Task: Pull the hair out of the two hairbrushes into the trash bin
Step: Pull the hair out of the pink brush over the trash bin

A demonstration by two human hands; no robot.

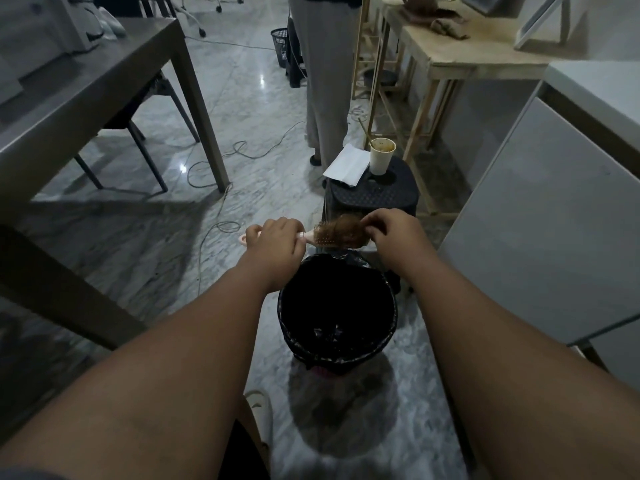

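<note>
— Holding the brush (323, 238) by its pink handle, is that the left hand (277, 242)?

— Yes, fingers wrapped tight round the handle, with the handle's end poking out on the far side of the fist. The brush lies level above the far rim of the bin (337, 306).

— And the right hand (394, 237)?

— Fingertips pinched together on the hair (346, 232), a brown clump sitting on the bristles at the brush's head.

— Where is the bin?

— On the marble floor (242, 98), between the two forearms, lined with a black bag. Something small glints at the bottom; I cannot tell what.

— Anything behind it?

— A dark stool (374, 194) with a paper cup (381, 155) and a folded white paper (346, 166) on it. A second brush is not visible.
</note>
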